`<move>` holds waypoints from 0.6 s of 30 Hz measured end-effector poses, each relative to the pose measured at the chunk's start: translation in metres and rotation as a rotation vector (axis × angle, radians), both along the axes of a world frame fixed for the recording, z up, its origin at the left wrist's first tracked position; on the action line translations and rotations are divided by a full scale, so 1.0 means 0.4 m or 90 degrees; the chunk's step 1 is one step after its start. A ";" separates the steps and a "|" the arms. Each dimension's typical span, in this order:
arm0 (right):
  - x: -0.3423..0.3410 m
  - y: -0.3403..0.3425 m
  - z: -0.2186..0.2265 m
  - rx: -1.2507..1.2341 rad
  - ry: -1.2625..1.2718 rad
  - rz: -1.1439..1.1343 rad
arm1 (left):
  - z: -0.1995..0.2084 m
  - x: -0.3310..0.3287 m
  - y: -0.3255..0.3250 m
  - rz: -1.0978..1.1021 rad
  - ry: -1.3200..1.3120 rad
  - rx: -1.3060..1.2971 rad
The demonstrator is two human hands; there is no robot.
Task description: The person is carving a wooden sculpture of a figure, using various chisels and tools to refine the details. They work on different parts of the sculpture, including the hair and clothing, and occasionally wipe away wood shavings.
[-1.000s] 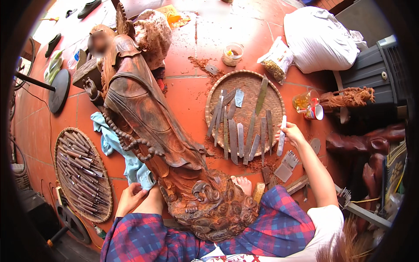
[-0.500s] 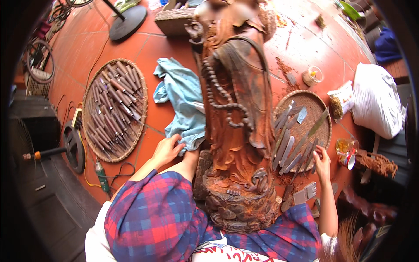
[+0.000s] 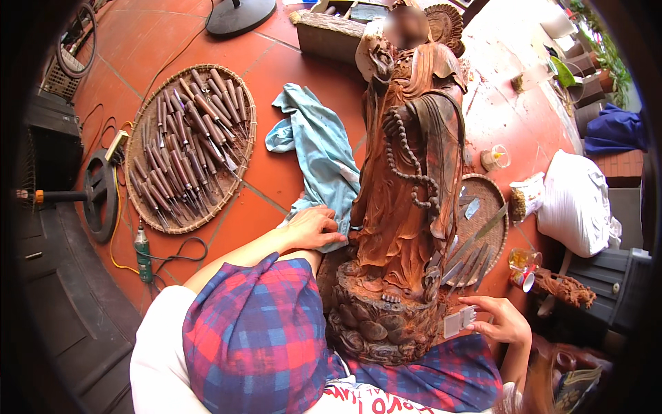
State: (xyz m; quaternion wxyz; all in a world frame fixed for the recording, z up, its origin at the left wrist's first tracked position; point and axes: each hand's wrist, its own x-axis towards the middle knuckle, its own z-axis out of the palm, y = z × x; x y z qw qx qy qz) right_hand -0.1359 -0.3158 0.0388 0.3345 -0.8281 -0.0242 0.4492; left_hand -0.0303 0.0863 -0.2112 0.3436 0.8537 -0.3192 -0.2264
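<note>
A carved brown wooden statue with a bead string stands between my legs on its carved round base. My left hand lies over a light blue cloth beside the statue's lower left, its fingers loosely laid out and nothing gripped. Low on the right, my right hand has its fingers apart around the edge of a small grey flat piece near the base; no firm grip shows. Behind that hand, a round woven tray carries several files and flat stones, partly hidden by the statue.
On the left is a woven tray of wood-handled chisels, with a green power tool and its cord nearby. A wooden box stands behind. On the right are a jar, a white sack and glasses.
My right hand has moved from the file tray's edge down toward the grey piece. My left hand now lies farther over the cloth. The head view has shifted, showing more of the statue's top.
</note>
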 end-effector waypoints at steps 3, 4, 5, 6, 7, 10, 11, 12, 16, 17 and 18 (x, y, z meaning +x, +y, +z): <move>0.003 0.068 0.128 -0.035 -0.041 0.033 | -0.033 -0.008 -0.009 0.013 -0.029 0.008; -0.013 0.076 0.159 -0.050 -0.072 0.048 | -0.040 -0.011 -0.007 0.021 -0.036 0.003; -0.029 0.092 0.188 -0.059 -0.098 0.057 | -0.046 -0.016 -0.004 0.029 -0.041 -0.002; -0.046 0.112 0.219 -0.070 -0.125 0.064 | -0.049 -0.012 -0.003 0.009 -0.035 -0.001; -0.064 0.132 0.250 -0.081 -0.152 0.073 | -0.052 -0.010 -0.003 0.013 -0.034 -0.019; -0.129 0.185 0.313 -0.120 -0.187 0.084 | -0.054 -0.015 0.005 0.031 -0.028 -0.055; -0.150 0.206 0.327 -0.134 -0.205 0.096 | -0.054 -0.018 0.011 0.024 -0.019 -0.059; -0.163 0.244 0.332 -0.148 -0.201 0.060 | -0.056 -0.016 0.018 0.017 -0.011 -0.060; -0.200 0.281 0.280 -0.134 -0.207 0.044 | -0.080 -0.015 0.060 -0.036 0.008 -0.099; -0.202 0.287 0.263 -0.144 -0.209 0.030 | -0.080 -0.016 0.069 -0.048 0.012 -0.108; -0.206 0.293 0.246 -0.151 -0.210 0.013 | -0.080 -0.023 0.075 -0.046 0.044 -0.124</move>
